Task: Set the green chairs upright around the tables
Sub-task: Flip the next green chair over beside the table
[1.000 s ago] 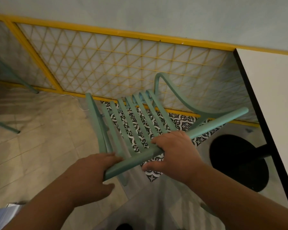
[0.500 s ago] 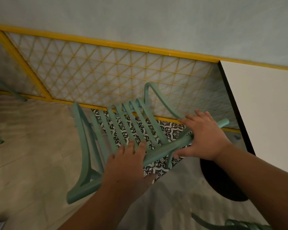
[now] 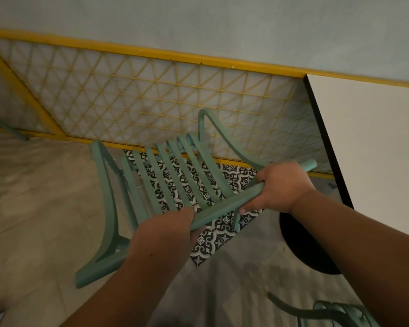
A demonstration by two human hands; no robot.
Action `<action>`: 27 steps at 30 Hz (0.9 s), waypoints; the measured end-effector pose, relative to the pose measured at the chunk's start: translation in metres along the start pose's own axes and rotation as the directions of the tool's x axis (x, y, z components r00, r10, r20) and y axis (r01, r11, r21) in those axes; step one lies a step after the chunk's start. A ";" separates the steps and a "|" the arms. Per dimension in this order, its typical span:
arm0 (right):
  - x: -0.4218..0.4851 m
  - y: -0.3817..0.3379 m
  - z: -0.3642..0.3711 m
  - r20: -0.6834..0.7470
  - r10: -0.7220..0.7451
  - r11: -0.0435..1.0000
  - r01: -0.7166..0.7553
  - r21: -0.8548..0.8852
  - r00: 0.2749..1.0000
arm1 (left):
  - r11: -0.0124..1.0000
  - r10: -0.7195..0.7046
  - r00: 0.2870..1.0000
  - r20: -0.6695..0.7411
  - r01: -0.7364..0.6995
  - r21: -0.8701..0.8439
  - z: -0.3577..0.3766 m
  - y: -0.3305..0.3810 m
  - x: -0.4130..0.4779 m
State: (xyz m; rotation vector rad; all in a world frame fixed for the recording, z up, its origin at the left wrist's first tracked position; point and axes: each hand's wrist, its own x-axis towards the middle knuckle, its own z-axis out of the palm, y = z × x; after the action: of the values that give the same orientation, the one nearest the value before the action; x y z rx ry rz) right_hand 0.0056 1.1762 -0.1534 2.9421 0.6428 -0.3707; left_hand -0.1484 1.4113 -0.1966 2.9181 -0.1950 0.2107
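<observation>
- I see my operator's left hand (image 3: pixel 165 232) curled round the near end of the top rail of a pale green slatted chair (image 3: pixel 164 182), gripping it.
- The right hand (image 3: pixel 281 187) clasps the same rail towards its far end, fingers over, thumb beneath.
- The chair stands tilted between the yellow lattice fence (image 3: pixel 151 90) and the camera, just left of the white, black-edged desk (image 3: pixel 376 149); I cannot tell whether its legs touch the floor.
- Black-and-white patterned tiles (image 3: pixel 222 237) show beneath its slats.
</observation>
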 end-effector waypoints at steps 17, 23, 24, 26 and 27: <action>-0.049 -0.038 -0.001 0.088 0.103 0.993 -0.108 0.054 0.991 | 0.996 -0.060 0.948 0.313 0.034 0.088 -0.034 -0.030 -0.009; -0.062 -0.058 0.002 0.106 0.139 0.988 -0.145 0.054 0.985 | 0.992 -0.059 0.918 0.392 0.010 0.124 -0.050 -0.042 -0.007; -0.063 -0.062 0.002 0.103 0.148 0.986 -0.155 0.058 0.984 | 0.991 -0.052 0.920 0.388 0.001 0.131 -0.050 -0.047 -0.007; -0.065 -0.071 0.004 0.099 0.159 0.984 -0.166 0.061 0.982 | 0.989 -0.028 0.923 0.383 -0.030 0.146 -0.050 -0.058 -0.008; -0.066 -0.075 0.005 0.101 0.160 0.984 -0.166 0.062 0.982 | 0.988 -0.012 0.925 0.379 -0.047 0.147 -0.049 -0.064 -0.007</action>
State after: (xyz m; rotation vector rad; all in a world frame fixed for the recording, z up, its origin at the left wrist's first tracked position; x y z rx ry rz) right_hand -0.0855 1.2166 -0.1451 2.9929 0.3808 -0.5234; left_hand -0.1524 1.4850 -0.1626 3.0837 -0.2752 -0.3590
